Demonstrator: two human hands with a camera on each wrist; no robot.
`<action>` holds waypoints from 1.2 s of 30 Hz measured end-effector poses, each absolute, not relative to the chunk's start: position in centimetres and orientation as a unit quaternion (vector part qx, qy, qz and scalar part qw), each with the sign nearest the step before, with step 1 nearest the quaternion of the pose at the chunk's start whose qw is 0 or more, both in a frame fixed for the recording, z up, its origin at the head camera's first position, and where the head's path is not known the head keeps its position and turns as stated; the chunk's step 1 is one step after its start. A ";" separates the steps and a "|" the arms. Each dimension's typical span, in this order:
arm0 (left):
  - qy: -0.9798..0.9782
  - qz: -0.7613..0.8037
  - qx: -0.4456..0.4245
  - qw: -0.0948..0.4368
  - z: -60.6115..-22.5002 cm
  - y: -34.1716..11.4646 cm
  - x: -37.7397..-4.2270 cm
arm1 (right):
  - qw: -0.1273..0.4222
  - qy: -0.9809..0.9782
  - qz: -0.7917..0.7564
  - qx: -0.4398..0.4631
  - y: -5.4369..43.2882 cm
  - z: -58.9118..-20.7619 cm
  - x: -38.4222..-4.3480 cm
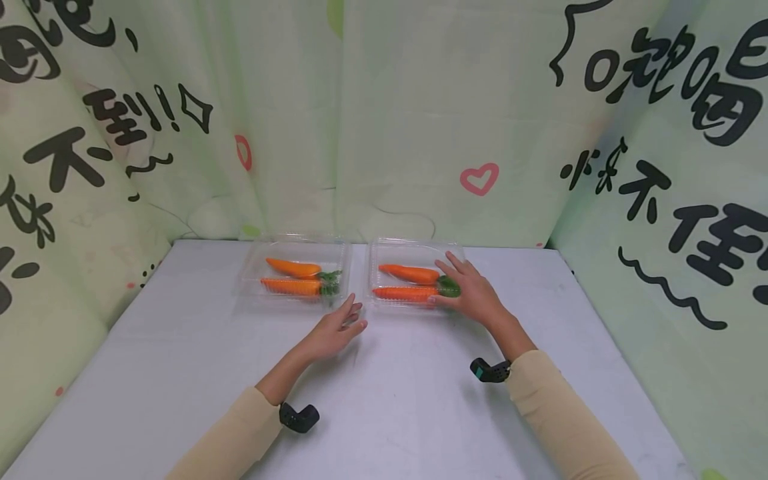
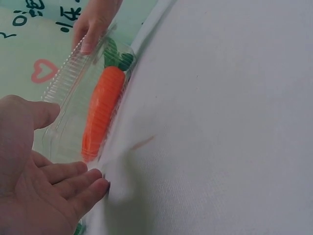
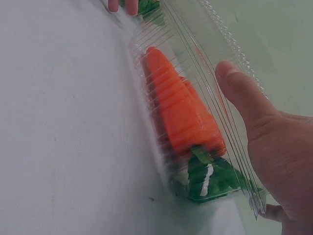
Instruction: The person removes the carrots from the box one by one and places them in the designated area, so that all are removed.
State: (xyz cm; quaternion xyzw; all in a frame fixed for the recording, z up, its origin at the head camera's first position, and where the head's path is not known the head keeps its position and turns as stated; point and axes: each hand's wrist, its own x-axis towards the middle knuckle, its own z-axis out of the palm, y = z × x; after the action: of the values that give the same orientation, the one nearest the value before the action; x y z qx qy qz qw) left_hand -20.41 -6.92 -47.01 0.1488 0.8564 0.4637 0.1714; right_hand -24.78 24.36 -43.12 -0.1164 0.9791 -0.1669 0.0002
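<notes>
Two clear plastic boxes stand side by side at the back of the table, each with two orange carrots with green tops inside. My right hand (image 1: pixel 474 293) grips the right end of the right box (image 1: pixel 390 252), thumb toward its front side and fingers spread across toward the back. In the right wrist view the thumb (image 3: pixel 242 90) lies over the box's ribbed rim, beside a carrot (image 3: pixel 178 107). My left hand (image 1: pixel 333 331) is held in front of the gap between the boxes, fingers extended and nothing in them. The left box (image 1: pixel 255 260) is just beyond it.
A white cloth covers the table (image 1: pixel 384 407). Pale green curtains (image 1: pixel 396 120) with black lettering and red hearts hang along the back and both sides, close behind the boxes. A black wrist camera (image 1: pixel 300 418) sits on each forearm.
</notes>
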 end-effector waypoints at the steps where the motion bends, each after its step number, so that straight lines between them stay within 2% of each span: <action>1: 0.856 0.464 0.149 0.171 -47.0 -6.9 -20.4 | 0.002 0.979 -0.168 -0.116 24.4 -43.1 -24.8; 9: 0.864 0.459 0.122 0.164 -46.3 -7.1 -20.4 | -0.001 0.977 -0.175 -0.119 24.5 -43.3 -24.8; 22: 0.857 0.475 0.134 0.148 -46.3 -7.2 -20.3 | 0.002 0.977 -0.178 -0.116 24.4 -43.1 -24.7; 30: 0.863 0.477 0.137 0.099 -46.1 -8.7 -20.0 | 0.001 0.977 -0.182 -0.114 24.4 -43.1 -24.7; 36: 0.884 0.433 0.174 0.005 -45.1 -9.7 -19.7 | 0.003 0.977 -0.181 -0.116 24.3 -43.2 -24.8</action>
State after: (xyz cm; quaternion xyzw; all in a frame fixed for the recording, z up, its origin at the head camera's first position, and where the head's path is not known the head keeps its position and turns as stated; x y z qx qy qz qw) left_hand -19.68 -9.67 -45.05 0.1743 0.8845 0.4328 0.0051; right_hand -24.81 24.33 -43.20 -0.1157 0.9767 -0.1807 0.0035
